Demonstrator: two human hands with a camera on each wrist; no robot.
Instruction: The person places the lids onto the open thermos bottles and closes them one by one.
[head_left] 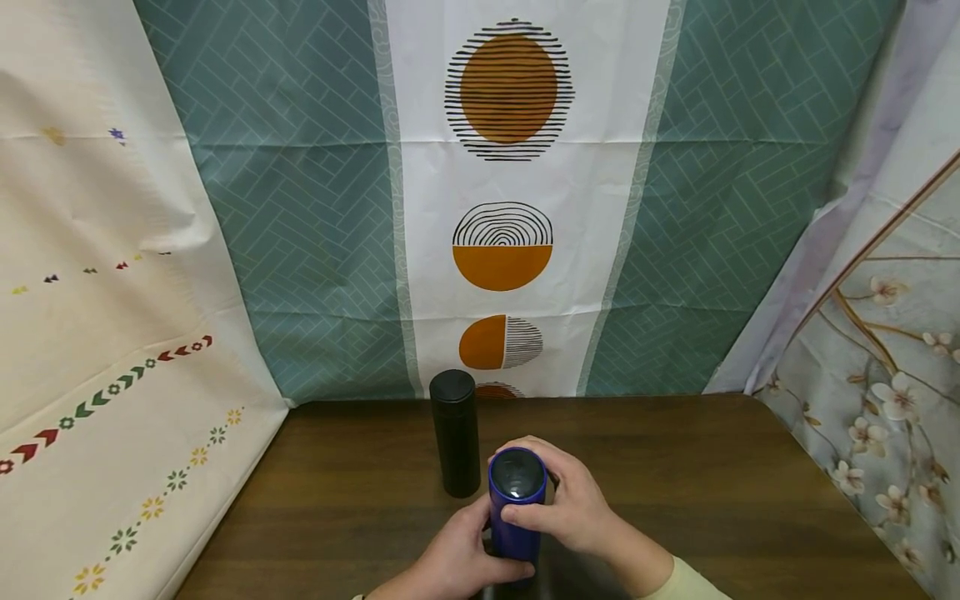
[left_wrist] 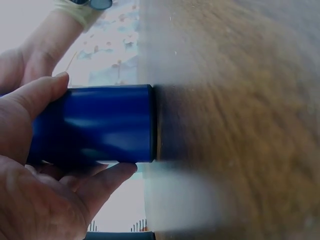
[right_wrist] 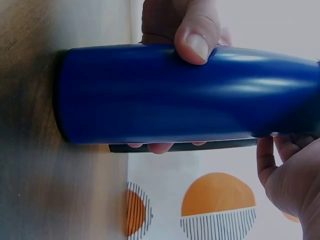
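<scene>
A blue insulated bottle [head_left: 516, 537] with a dark, glossy lid [head_left: 517, 473] stands upright on the wooden table, slightly tilted in the head view's perspective. My left hand [head_left: 468, 554] grips its lower body, thumb [left_wrist: 47, 92] on one side and fingers [left_wrist: 107, 187] on the other. Around the upper part, just by the lid, my right hand [head_left: 577, 504] holds it with the thumb across the front. The right wrist view shows the bottle's smooth blue side [right_wrist: 140, 95] and its dark base at the table. Behind and to the left stands a black bottle [head_left: 456, 442], touched by neither hand.
The brown wooden table [head_left: 352, 492] extends to both sides of the bottles. A green and white patterned cloth [head_left: 322, 250] hangs along its back edge. Embroidered cream cloth [head_left: 90, 333] hangs at the left, and a flowered one [head_left: 892, 433] at the right.
</scene>
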